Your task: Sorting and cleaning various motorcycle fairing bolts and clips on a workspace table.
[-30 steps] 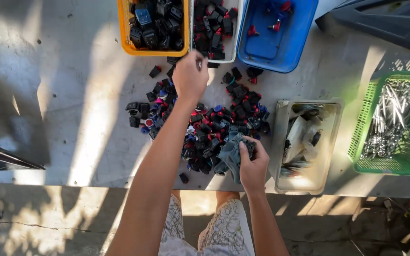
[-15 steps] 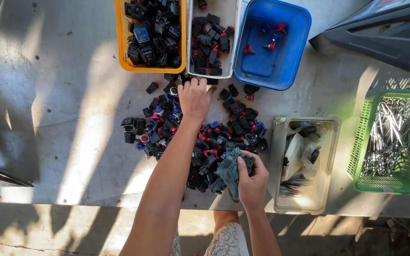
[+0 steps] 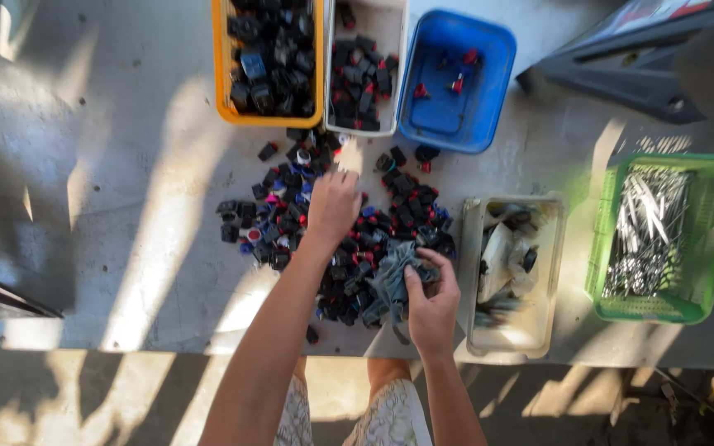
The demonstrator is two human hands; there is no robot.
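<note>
Seen from above, over a grey, sunlit worktable [image 3: 126, 206]: left hand [image 3: 332, 206] palm-down on a loose heap of small black, red and blue plastic parts [image 3: 373, 239], fingers spread and curled into the pile; whether anything is pinched underneath, impossible to tell. Pulled back toward the body since half a second ago, when reaching to the heap's far edge just below the bins. Right hand [image 3: 431, 301] at the heap's near right edge, closed around a crumpled grey-blue cloth [image 3: 394, 281], thumb and fingers clamped over the bunched fabric, as in the earlier frame.

Along the table's far side, three containers side by side: an orange plastic bin [image 3: 223, 74] filled with black and blue parts, a white rectangular bin [image 3: 398, 49] with black and red parts, and a blue plastic tub [image 3: 489, 91] holding only a few red-and-black pieces. Right of the heap, a cream rectangular tray [image 3: 468, 289] with pale wrapped items and dark bits, near the right hand. Further right, a green plastic mesh basket [image 3: 704, 239] packed with slender silver metal pieces. A dark angled panel [image 3: 621, 58] at top right. Below the table edge, pale patterned shorts [image 3: 390, 417] and a concrete floor dappled with sun and shadow. Camera view shifted slightly downward against the earlier frame, bins now cropped at the top.
</note>
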